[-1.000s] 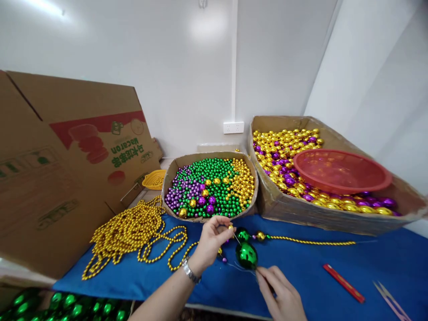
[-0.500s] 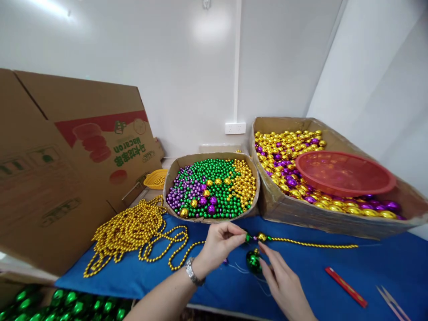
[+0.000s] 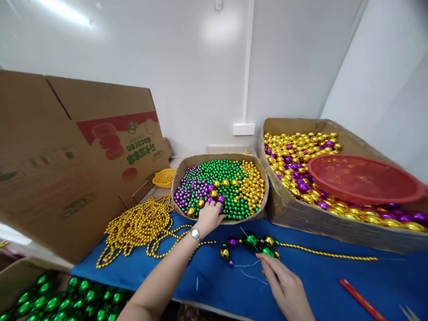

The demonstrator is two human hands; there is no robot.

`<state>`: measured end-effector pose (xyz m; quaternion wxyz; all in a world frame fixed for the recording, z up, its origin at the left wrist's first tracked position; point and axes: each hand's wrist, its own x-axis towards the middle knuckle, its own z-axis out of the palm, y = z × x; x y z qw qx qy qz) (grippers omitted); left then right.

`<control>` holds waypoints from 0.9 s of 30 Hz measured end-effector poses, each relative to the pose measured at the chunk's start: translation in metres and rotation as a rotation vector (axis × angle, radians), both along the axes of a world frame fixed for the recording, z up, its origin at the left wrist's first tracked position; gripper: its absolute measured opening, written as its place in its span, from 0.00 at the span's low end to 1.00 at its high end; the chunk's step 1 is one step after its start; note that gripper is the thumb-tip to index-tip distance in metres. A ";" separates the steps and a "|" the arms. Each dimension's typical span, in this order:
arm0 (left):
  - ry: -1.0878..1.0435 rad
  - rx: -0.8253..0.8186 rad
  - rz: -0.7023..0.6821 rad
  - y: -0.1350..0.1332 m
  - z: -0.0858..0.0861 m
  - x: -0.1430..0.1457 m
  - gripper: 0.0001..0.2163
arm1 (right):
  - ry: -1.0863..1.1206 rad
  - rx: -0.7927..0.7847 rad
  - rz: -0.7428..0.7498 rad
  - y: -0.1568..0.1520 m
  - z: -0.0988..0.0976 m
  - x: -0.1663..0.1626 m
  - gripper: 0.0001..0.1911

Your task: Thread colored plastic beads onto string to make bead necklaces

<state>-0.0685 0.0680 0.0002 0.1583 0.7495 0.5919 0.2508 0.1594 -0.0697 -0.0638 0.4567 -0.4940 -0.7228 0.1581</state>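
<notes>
My left hand (image 3: pixel 210 217) reaches over the near rim of the bead box (image 3: pixel 176 187); its fingertips touch purple and green beads, thumb apart from the fingers. My right hand (image 3: pixel 282 283) pinches a long thin needle (image 3: pixel 249 238) between thumb and fingers, its tip pointing up and left. White thread (image 3: pixel 245 266) trails below on the cloth. Just beyond the right fingertips lies a bead strand (image 3: pixel 301 248) of small gold beads, with larger green balls (image 3: pixel 268 252), gold ones (image 3: pixel 224 252) and purple ones (image 3: pixel 232 242) towards its left end.
Gold bead chains (image 3: pixel 140 227) are heaped on the blue cloth (image 3: pixel 234 290) at left, by a big carton (image 3: pixel 110 160) and a yellow basket (image 3: pixel 162 177). At right stands a larger box (image 3: pixel 301 218) of gold and purple balls holding a red basket (image 3: pixel 364 178). A red cutter-like tool (image 3: pixel 361 298) lies front right.
My left hand has left the bead strand and moved up and left to the bead box. The green ball near my right hand now lies against the strand, and a needle shows in that hand.
</notes>
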 end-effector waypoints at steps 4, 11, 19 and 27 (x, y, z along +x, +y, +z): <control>-0.086 -0.042 -0.046 0.003 0.000 0.000 0.12 | -0.059 0.039 -0.022 -0.005 0.005 -0.004 0.16; -1.205 -0.510 -0.223 -0.038 0.005 -0.003 0.16 | -0.137 0.075 -0.046 -0.010 -0.001 -0.003 0.15; -1.495 -0.584 -0.155 -0.057 0.007 0.003 0.12 | -0.240 0.127 -0.027 -0.014 -0.006 -0.006 0.16; -1.341 -0.470 -0.196 -0.072 0.005 0.014 0.13 | -0.275 0.111 -0.048 -0.012 -0.008 -0.008 0.17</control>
